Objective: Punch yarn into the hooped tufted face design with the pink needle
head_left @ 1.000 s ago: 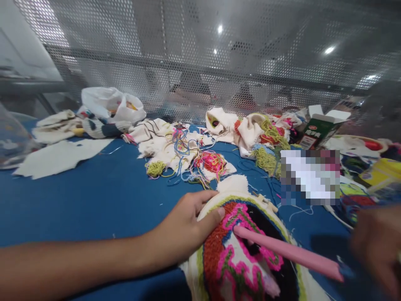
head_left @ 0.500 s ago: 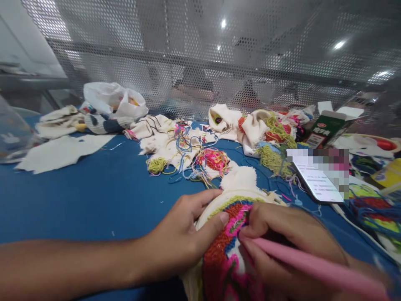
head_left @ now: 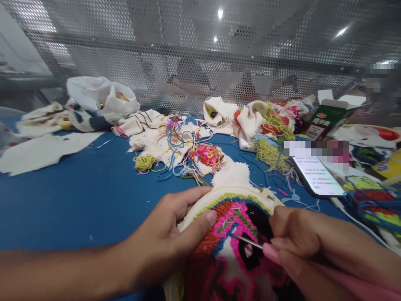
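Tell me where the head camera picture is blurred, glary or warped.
Head view: sharp in the middle, on the embroidery hoop and yarn scraps; the left hand and right hand go soft toward the bottom edge; ceiling lights glare through the mesh screen; the phone screen is partly pixelated; wide-angle warp bends the blue table at the edges.

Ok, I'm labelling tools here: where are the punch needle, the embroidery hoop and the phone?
punch needle [head_left: 247, 241], head view, on its metal shaft.
embroidery hoop [head_left: 232, 191], head view, on its far rim.
phone [head_left: 318, 177], head view, on its lit screen.
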The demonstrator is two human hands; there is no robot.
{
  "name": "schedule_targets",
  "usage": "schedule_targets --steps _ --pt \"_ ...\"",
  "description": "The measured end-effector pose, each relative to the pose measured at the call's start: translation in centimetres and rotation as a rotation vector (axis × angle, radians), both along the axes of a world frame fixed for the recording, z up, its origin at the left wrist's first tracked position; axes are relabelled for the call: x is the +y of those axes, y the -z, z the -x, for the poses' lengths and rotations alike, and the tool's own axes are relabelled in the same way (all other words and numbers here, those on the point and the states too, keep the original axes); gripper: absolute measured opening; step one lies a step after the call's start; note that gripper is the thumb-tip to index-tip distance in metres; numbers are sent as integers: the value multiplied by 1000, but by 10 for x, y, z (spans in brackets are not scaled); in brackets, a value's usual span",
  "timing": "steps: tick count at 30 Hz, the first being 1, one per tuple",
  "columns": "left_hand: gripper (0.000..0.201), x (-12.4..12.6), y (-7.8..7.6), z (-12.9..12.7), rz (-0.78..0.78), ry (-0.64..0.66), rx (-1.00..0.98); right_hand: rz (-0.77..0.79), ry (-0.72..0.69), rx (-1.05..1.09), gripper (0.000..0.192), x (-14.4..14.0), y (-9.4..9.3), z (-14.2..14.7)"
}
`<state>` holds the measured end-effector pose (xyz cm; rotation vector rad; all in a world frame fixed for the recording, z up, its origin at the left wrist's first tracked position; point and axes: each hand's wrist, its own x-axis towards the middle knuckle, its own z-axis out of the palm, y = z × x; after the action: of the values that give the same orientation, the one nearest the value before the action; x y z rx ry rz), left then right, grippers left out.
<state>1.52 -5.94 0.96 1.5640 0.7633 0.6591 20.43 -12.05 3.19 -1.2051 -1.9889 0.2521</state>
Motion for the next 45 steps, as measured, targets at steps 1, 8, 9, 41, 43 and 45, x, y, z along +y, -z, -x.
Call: schedule_targets --steps 1,8,9,41,43,45 --pt "33 0 0 0 -11 -5 6 12 -14 16 30 0 0 0" --pt "33 -4 -1 2 -54 -6 31 17 -68 14 28 1 2 0" --pt "33 -4 -1 2 -86 -12 41 -6 -84 -10 27 1 2 1" --pt "33 -8 -6 5 -203 -42 149 -103 -122 -201 23 7 9 -2" --pt "33 -9 -6 4 -244 -68 182 -76 -131 -224 21 11 12 4" --pt "33 -8 -6 4 -261 -78 208 -53 -166 -213 19 12 15 8"
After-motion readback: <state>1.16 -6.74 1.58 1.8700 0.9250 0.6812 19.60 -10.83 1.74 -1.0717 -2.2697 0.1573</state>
